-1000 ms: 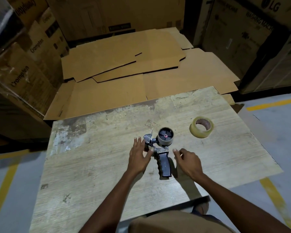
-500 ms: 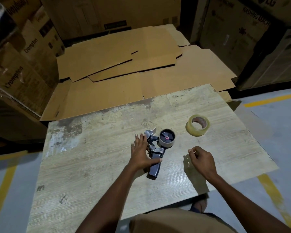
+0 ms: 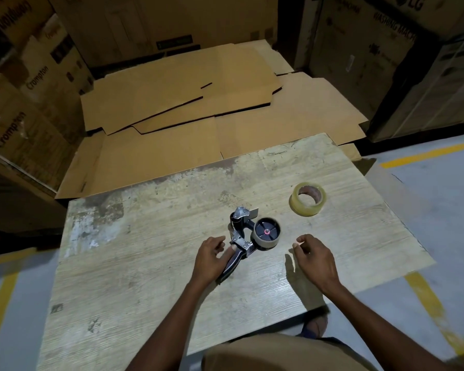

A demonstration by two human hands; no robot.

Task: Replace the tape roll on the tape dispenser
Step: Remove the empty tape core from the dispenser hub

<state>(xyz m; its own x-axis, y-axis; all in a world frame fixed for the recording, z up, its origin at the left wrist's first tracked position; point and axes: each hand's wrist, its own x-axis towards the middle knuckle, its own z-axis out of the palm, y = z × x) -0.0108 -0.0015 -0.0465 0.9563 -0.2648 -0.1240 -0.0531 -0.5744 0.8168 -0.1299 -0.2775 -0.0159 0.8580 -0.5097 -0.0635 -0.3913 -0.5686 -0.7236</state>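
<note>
Task at an early stage, by my judgement. The dispenser [image 3: 248, 236] lies on its side on the table [image 3: 145, 263], its hub [image 3: 267, 232] carrying what looks like a spent core, grey rim with a dark face and a small red centre; no usable tape seen on it. The new roll [image 3: 307, 198] lies flat, well apart from the dispenser, beyond and to the outer side of the right hand [image 3: 315, 259]. Left to do: strip the hub, seat the roll, thread the tape.

Left hand [image 3: 210, 259] rests on the handle [image 3: 232, 263], thumb laid along it, fingers curled over the near side; contact is plain, a full wrap cannot be confirmed. The hub sits just past that thumb, the metal blade guard [image 3: 243, 214] further out again. The right hand hangs loosely curled and empty, just beside the hub, touching nothing.

Materials: handle dark and ribbed, likely plastic; frame bright pressed metal with rivets. Roll clear yellowish film on a brown card core, ring-shaped. Table top pale wood-grain laminate, worn and stained toward the far left corner
</note>
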